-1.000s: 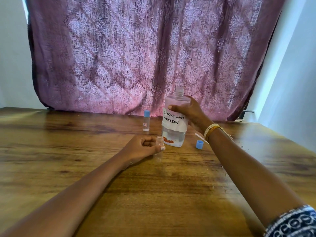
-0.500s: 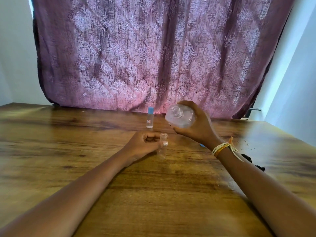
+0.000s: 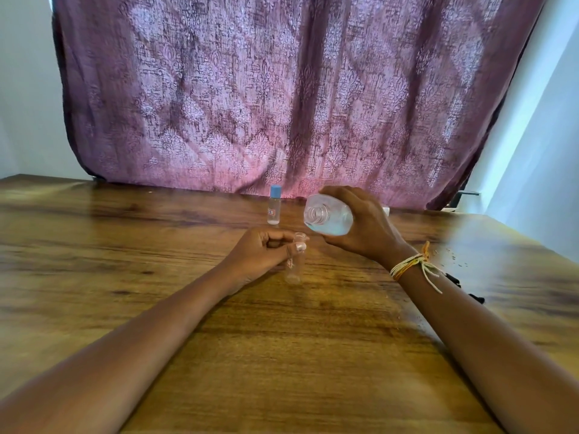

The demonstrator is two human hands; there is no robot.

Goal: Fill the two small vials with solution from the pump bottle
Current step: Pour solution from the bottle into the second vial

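Hands meet over a wooden table [image 3: 282,355] as the pour into the open vial [image 3: 294,261] looks about to begin. The right hand [image 3: 363,227], fingers wrapped tight round the body, holds the uncapped bottle [image 3: 329,219] tipped on its side, its threaded mouth just above and beside the open vial's rim; clear solution pools along the bottle's lower wall. No stream is visible yet. The left hand [image 3: 260,253] pinches the open vial between thumb and curled fingers and keeps it upright, its base on the wood. That vial appears empty or nearly so, though its clear wall makes the level hard to read.

Beyond the open vial, just toward the curtain, the capped vial [image 3: 274,205] stands alone under a blue cap, with what seems a little liquid at its bottom; whether it is already filled cannot be told. By this reading, at least one fill remains.

Behind the capped vial hangs a patterned mauve curtain [image 3: 297,95], backlit, between pale walls. A thread bracelet [image 3: 413,264] circles the right wrist.
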